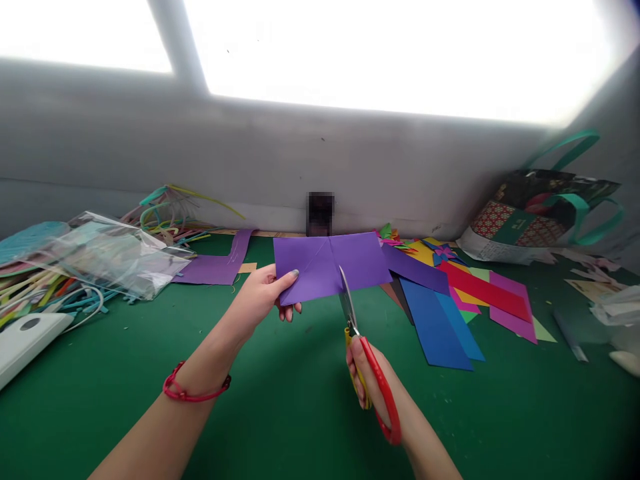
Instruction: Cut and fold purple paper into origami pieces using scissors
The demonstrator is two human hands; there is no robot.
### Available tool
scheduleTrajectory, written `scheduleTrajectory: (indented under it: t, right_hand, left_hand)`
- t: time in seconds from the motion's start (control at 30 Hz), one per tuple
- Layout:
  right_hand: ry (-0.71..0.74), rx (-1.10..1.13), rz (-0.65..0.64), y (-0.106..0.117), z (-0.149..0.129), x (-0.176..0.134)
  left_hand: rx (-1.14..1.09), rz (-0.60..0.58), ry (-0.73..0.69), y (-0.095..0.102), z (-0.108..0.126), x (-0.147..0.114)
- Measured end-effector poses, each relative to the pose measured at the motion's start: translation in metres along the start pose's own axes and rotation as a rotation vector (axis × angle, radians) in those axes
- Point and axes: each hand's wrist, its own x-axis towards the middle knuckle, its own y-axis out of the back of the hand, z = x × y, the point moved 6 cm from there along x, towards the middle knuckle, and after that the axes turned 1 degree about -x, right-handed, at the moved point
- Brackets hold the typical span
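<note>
A purple sheet of paper (305, 267), creased down its middle, is held up above the green table. My left hand (270, 290) pinches its left end, thumb on top and fingers beneath. My right hand (370, 373) is closed around the handles of a pair of scissors (383, 393), one red and one yellow. The metal blades are parted, and they meet the sheet's lower edge near the crease. One blade lies in front of the paper; how far the cut goes in is hard to make out.
Coloured paper strips, including a blue one (435, 327) and a red one (487, 290), lie to the right. A patterned bag (520, 220) stands behind them. At left are a purple offcut (215, 267), a clear plastic bag (125, 253), bundled sticks and a white device (33, 340).
</note>
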Motion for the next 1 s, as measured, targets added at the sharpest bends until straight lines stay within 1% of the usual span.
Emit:
scheduleTrajectory:
  t: [0.07,0.13,0.23,0.37,0.47,0.67,0.87,1.0]
  right_hand:
    - [-0.017,0.014,-0.033,-0.002,0.002,0.000]
    - [-0.009,0.010,-0.039,-0.002,0.000,-0.001]
    - [0.025,0.010,-0.009,0.000,-0.007,-0.003]
    - [0.022,0.029,0.011,0.002,-0.011,-0.004]
    - [0.011,0.041,-0.012,0.000,-0.011,-0.006]
    - [0.012,0.043,-0.031,0.000,-0.009,-0.005]
    - [-0.037,0.106,-0.052,-0.002,-0.002,-0.001]
    - [-0.031,0.127,-0.050,-0.003,-0.004,-0.001]
  left_hand:
    - [-0.025,0.036,-0.016,0.002,0.001,0.001]
    - [-0.040,0.054,-0.024,0.003,0.001,0.001]
    - [-0.045,0.018,-0.023,0.001,0.000,0.001]
    - [-0.034,-0.029,-0.011,-0.003,0.000,-0.001]
    - [-0.032,-0.023,-0.013,-0.003,-0.001,0.000]
    - [-0.023,0.027,-0.057,0.001,0.000,0.003]
    - [-0.015,0.008,-0.054,-0.003,0.002,0.000]
    - [-0.040,-0.031,-0.033,-0.005,-0.001,0.001]
